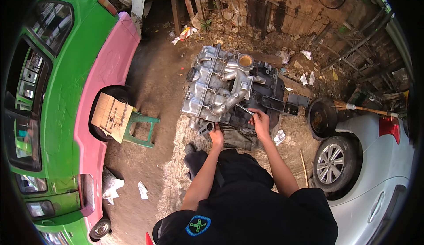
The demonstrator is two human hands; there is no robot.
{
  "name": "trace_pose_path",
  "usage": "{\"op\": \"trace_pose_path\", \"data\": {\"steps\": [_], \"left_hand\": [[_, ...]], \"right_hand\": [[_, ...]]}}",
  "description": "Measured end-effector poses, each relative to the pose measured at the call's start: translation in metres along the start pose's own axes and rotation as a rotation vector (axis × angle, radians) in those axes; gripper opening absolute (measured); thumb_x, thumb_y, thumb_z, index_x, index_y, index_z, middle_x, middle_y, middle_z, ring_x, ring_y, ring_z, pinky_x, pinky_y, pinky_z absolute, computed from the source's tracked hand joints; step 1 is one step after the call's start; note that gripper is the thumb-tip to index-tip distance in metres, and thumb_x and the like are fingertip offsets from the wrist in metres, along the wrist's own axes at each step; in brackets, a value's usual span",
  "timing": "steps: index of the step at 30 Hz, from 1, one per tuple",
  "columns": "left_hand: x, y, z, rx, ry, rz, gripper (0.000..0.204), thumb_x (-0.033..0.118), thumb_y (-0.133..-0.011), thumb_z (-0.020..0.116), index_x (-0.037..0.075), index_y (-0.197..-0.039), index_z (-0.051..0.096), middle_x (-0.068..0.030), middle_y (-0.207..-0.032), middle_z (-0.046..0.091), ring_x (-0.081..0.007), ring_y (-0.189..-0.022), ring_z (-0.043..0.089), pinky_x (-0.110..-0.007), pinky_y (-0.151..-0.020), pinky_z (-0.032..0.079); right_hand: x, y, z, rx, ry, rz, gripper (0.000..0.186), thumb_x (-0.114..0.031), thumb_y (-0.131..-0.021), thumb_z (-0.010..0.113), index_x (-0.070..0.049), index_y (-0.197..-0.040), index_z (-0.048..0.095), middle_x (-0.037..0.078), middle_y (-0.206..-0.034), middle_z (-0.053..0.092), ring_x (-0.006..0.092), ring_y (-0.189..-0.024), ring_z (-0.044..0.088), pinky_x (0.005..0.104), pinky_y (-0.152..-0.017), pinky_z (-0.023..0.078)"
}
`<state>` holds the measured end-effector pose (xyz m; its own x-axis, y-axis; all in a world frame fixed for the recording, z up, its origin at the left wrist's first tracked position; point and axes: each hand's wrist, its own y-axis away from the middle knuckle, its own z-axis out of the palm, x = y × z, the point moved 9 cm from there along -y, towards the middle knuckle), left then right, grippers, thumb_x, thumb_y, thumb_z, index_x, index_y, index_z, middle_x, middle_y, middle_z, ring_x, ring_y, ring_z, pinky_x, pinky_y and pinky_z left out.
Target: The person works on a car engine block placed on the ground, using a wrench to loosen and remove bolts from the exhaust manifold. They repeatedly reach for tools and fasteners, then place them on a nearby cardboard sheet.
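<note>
A car engine (234,83) sits on the ground in front of me, its silver upper part facing up. My right hand (260,122) grips a slim chrome wrench (245,110), whose far end reaches in under the intake pipes (238,92). At the engine's near left edge, my left hand (216,136) is closed on a flat grey metal piece with a round hole (206,129). Whether that piece is fastened to the engine I cannot tell.
To the left stands a green and pink van (99,55). Beside its wheel, a cardboard sheet with thin metal parts (113,116) lies on a green stool (143,130). At right are a black basin (321,117) and a silver car (375,156). Rubble (291,53) lines the far wall.
</note>
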<state>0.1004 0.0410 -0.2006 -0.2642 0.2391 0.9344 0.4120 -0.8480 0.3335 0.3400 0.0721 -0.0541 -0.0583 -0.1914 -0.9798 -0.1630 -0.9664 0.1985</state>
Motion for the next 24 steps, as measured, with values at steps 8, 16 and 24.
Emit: {"op": "trace_pose_path", "data": {"steps": [8,16,24], "left_hand": [[0.0,0.019,0.022,-0.074,0.414,-0.461,0.026,0.031,-0.105,0.04,0.015,-0.085,0.045,0.001,-0.064,0.033,-0.0146,-0.053,0.034,-0.032,-0.049,0.026],[0.009,0.024,0.017,-0.042,0.291,-0.348,0.025,0.03,-0.106,0.042,0.013,-0.089,0.046,-0.0002,-0.066,0.04,-0.0148,-0.054,0.039,-0.032,-0.048,0.03],[0.018,0.023,0.017,-0.046,0.216,-0.201,0.026,0.03,-0.107,0.043,0.012,-0.089,0.045,0.0007,-0.066,0.037,-0.0119,-0.051,0.034,-0.031,-0.048,0.03]], "right_hand": [[-0.002,0.002,0.0,-0.014,-0.015,0.001,0.029,-0.004,-0.101,0.042,0.004,-0.113,0.067,0.004,-0.07,0.057,0.0091,-0.06,0.049,0.0288,-0.062,0.05],[0.0,-0.002,0.0,-0.028,-0.031,0.012,0.029,-0.003,-0.101,0.042,0.004,-0.113,0.067,0.004,-0.07,0.056,0.0098,-0.059,0.05,0.0294,-0.063,0.052],[0.002,-0.002,0.001,-0.034,-0.069,0.039,0.029,-0.004,-0.101,0.042,0.005,-0.113,0.067,0.004,-0.069,0.056,0.0103,-0.059,0.051,0.0291,-0.063,0.052]]}}
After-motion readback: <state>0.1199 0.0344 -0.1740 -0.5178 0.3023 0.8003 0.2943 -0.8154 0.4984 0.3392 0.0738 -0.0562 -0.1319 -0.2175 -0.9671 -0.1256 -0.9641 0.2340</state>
